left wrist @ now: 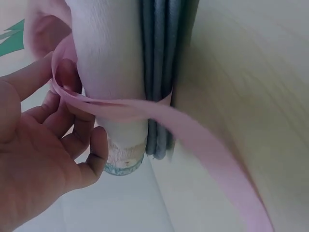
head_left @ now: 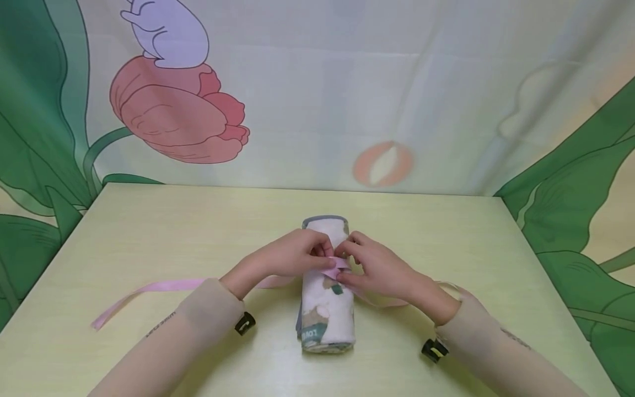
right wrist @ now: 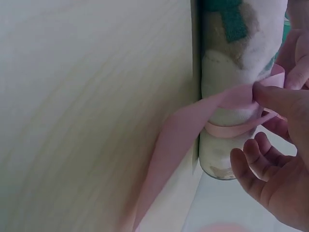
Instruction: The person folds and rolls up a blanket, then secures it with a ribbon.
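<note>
1. One rolled towel point(head_left: 324, 309), white with brown and green patches and grey edging, lay on the one pale surface point(head_left: 421, 220), near its middle, one end pointing toward the person.
2. One pink ribbon point(head_left: 341, 264) passed around the towel. Its two tails led away from it, one to the left and one to the right, the right one partly hidden behind the arm.
3. Two hands met over the towel, their fingertips close together. The left hand point(head_left: 297, 252) pinched the ribbon in its fingers, the lower ones curled in.
4. The right hand point(head_left: 381, 268) pinched the ribbon too, thumb on top; its other fingers were loosely bent beside the towel.
5. Two beige sleeves point(head_left: 163, 336) covered the arms, with two small black clips point(head_left: 245, 323), one near each cuff.
6. Behind hung one curtain point(head_left: 307, 110), printed with one big pink flower point(head_left: 168, 110) and one pale animal point(head_left: 173, 36) sitting on it.
</note>
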Available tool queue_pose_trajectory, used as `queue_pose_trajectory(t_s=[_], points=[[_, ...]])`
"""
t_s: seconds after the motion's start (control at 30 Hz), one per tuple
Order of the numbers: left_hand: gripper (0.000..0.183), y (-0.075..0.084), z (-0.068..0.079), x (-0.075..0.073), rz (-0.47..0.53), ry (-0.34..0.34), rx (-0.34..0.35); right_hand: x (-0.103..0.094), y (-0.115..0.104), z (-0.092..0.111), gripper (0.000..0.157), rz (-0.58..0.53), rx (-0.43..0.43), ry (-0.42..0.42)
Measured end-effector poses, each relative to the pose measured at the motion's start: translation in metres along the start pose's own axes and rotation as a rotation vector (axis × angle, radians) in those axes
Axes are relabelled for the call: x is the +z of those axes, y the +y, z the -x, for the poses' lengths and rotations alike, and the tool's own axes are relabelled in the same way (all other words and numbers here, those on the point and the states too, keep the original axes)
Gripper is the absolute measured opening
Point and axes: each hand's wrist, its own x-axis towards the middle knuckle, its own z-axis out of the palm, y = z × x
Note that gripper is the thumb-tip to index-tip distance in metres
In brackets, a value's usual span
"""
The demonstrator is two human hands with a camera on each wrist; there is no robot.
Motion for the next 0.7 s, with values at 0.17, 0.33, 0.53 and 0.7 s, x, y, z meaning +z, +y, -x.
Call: queue_pose_trajectory(t_s=[0.17, 0.33, 0.53, 0.7], points=[[0.014, 0.0, -0.001, 0.0, 0.065, -0.011, -0.003, 0.001, -0.001, -0.002, 0.02, 0.035, -0.052, 0.027], [0.013, 0.001, -0.001, -0.001, 0.098, -0.014, -0.003, 0.002, -0.002, -0.004, 0.008, 0.09, -0.051, 0.038], [0.007, -0.001, -0.002, -0.001, 0.096, -0.024, 0.013, 0.005, 0.0, -0.009, 0.013, 0.165, -0.067, 0.072], [0.007, -0.004, -0.003, -0.001, 0.09, -0.011, 0.006, 0.005, 0.003, -0.014, 0.019, 0.235, -0.145, 0.102]])
